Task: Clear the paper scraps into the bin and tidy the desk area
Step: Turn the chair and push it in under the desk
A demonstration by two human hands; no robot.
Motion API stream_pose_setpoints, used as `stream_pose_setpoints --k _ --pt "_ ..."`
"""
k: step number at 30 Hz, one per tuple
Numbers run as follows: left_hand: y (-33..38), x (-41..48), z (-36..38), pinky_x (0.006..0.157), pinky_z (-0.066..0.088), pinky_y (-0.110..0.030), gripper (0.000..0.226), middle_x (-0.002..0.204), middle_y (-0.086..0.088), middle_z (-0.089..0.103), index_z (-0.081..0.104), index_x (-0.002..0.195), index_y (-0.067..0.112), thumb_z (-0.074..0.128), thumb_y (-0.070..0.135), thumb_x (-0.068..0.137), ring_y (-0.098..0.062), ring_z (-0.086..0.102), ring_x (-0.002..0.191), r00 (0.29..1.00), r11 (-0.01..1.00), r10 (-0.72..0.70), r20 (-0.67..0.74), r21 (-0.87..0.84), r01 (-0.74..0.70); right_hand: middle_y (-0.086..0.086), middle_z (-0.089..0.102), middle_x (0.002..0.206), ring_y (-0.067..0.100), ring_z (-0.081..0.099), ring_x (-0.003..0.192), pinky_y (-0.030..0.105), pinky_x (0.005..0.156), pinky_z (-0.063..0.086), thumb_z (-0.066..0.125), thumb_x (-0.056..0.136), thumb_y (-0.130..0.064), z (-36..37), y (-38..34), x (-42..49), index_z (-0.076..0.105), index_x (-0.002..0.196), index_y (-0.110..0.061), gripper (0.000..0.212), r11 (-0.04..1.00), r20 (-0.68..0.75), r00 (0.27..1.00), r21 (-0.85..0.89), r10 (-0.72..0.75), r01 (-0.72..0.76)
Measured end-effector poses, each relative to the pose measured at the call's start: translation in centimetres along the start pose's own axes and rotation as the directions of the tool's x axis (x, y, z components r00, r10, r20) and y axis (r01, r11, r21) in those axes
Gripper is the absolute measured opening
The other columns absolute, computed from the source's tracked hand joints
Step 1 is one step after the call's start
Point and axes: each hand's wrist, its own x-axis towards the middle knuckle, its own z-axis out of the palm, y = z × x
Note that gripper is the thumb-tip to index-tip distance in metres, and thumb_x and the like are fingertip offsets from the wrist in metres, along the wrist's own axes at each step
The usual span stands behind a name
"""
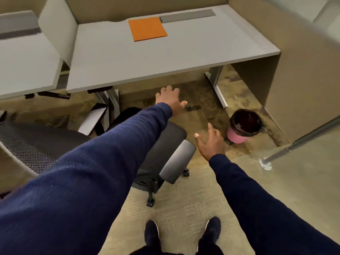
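My left hand [170,102] spread wide, empty, below desk's [165,57] front edge; right hand [211,142] open nr bin [245,126]. Orange cloth [147,28] by desk's back edge.

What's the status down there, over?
Both hands open and empty: left hand out toward the desk, right hand near the pink bin. No scraps on desk, only an orange cloth. Chair in front.

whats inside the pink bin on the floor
The pink bin holds a black liner, with a few pale scraps showing low against its inner wall. The bottom is too dark to tell what else is there.
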Motion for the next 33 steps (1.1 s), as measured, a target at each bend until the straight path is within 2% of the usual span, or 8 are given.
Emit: stream_pose_setpoints --k 4,10,13,16,21,26,30,33 --pt "-1.9 -1.2 -2.7 0.105 0.037 -0.05 0.061 0.143 -0.011 0.045 0.051 0.138 0.019 0.049 0.06 0.093 -0.034 0.04 0.132 0.973 0.98 0.165 0.16 0.087 -0.18 0.02 0.038 0.154 0.036 0.039 0.139 0.047 0.112 0.037 0.055 0.095 -0.053 1.7 -4.2 -3.4 0.028 0.157 -0.013 0.078 0.997 -0.054 0.998 0.07 -0.017 0.02" --pt "-3.8 -5.9 -4.4 0.083 0.048 -0.036 0.05 0.125 -0.01 0.062 0.061 0.127 0.013 0.052 0.051 0.095 -0.03 0.06 0.107 0.865 0.898 0.33 0.378 0.155 -0.411 0.013 0.046 0.146 0.028 0.044 0.134 0.046 0.109 0.04 0.051 0.092 -0.061 3.8 -9.5 -8.3 0.032 0.155 -0.015 0.08 0.983 -0.096 0.986 0.114 -0.133 0.144" --pt "-4.6 -9.2 -5.2 0.091 0.048 -0.037 0.054 0.128 -0.005 0.062 0.058 0.132 0.017 0.054 0.053 0.093 -0.027 0.059 0.113 0.821 0.885 0.31 0.48 0.169 -0.434 0.007 0.048 0.142 0.024 0.048 0.128 0.047 0.106 0.045 0.043 0.085 -0.071 4.4 -10.9 -9.8 0.038 0.151 -0.016 0.085 0.974 -0.076 0.983 0.144 -0.167 0.176" --pt "-5.8 -12.4 -6.1 0.098 0.047 -0.04 0.052 0.132 -0.004 0.06 0.054 0.138 0.02 0.055 0.049 0.094 -0.025 0.057 0.117 0.775 0.867 0.276 0.568 0.2 -0.456 0.004 0.052 0.135 0.02 0.051 0.123 0.044 0.104 0.046 0.042 0.084 -0.071 5.1 -11.5 -11.5 0.04 0.149 -0.017 0.085 0.962 -0.056 0.977 0.174 -0.205 0.212" --pt "-9.2 -16.3 -7.0 0.102 0.047 -0.043 0.058 0.136 -0.001 0.056 0.047 0.143 0.025 0.057 0.05 0.093 -0.023 0.055 0.12 0.752 0.877 0.302 0.585 0.139 -0.46 0.003 0.052 0.137 0.018 0.049 0.127 0.045 0.104 0.046 0.044 0.086 -0.07 6.1 -12.6 -13.8 0.043 0.145 -0.02 0.077 0.947 0.004 0.962 0.18 -0.272 0.267" --pt "-14.0 -18.7 -7.8 0.092 0.048 -0.037 0.056 0.132 0.0 0.057 0.048 0.141 0.028 0.052 0.057 0.094 -0.018 0.056 0.108 0.707 0.856 0.395 0.587 0.044 -0.515 0.006 0.046 0.149 0.02 0.042 0.138 0.045 0.113 0.038 0.048 0.09 -0.057 6.2 -15.5 -17.2 0.039 0.15 -0.015 0.074 0.948 0.01 0.962 0.176 -0.272 0.266" --pt "-19.6 -19.8 -9.2 0.087 0.048 -0.033 0.055 0.125 0.0 0.056 0.051 0.138 0.026 0.045 0.061 0.096 -0.014 0.055 0.102 0.663 0.823 0.491 0.566 -0.052 -0.565 0.004 0.044 0.151 0.018 0.042 0.139 0.042 0.114 0.039 0.038 0.084 -0.063 7.0 -19.9 -19.5 0.037 0.152 -0.019 0.081 0.95 -0.016 0.968 0.188 -0.251 0.249" --pt "-25.0 -20.3 -10.0 0.09 0.05 -0.033 0.063 0.124 0.005 0.054 0.051 0.138 0.028 0.04 0.069 0.09 -0.012 0.055 0.105 0.673 0.828 0.52 0.526 -0.115 -0.549 0.001 0.045 0.15 0.015 0.041 0.139 0.04 0.113 0.04 0.038 0.086 -0.07 8.5 -23.5 -21.6 0.036 0.152 -0.021 0.082 0.951 -0.021 0.976 0.22 -0.217 0.216"
